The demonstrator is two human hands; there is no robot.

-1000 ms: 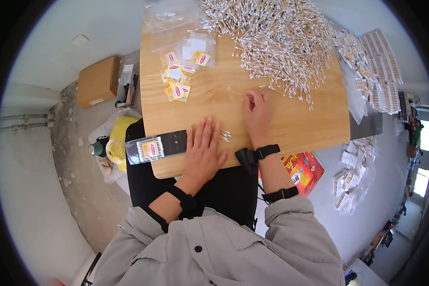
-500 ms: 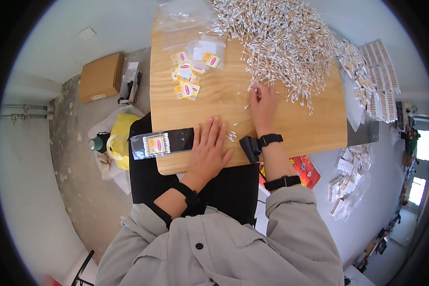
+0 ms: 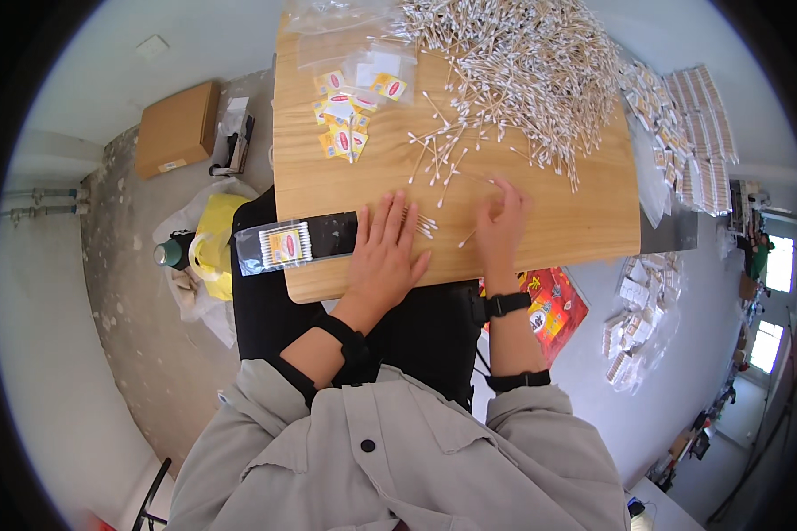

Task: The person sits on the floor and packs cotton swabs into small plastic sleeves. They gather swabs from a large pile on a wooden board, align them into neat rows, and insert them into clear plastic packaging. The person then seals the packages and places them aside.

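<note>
My left hand [image 3: 383, 252] lies flat near the table's front edge, fingers stretched out. From beneath it poke the white tips of several cotton swabs [image 3: 427, 225]. To its left, a black strip [image 3: 332, 236] carries a clear bag holding a row of swabs and a yellow-and-white card [image 3: 283, 245]. My right hand [image 3: 502, 221] hovers low over the wood with its fingers loosely bent and thumb apart, and I see nothing held. One loose swab [image 3: 468, 237] rests beside it. More loose swabs [image 3: 443, 150] are scattered between that hand and the large swab pile [image 3: 531, 80].
Yellow-and-white cards [image 3: 344, 142] and clear plastic bags [image 3: 345, 49] cover the far left of the wooden table [image 3: 584, 226]. Bundled swab packs [image 3: 700, 133] stand beyond the right edge, with others [image 3: 642, 310] lower down. A cardboard box [image 3: 179, 128] and yellow bag [image 3: 214, 234] sit at left.
My right hand has drawn back from the pile toward me, its fingers loosening. Several swabs now lie strewn from the pile's near edge, and one lies across the cards. My left hand stays put.
</note>
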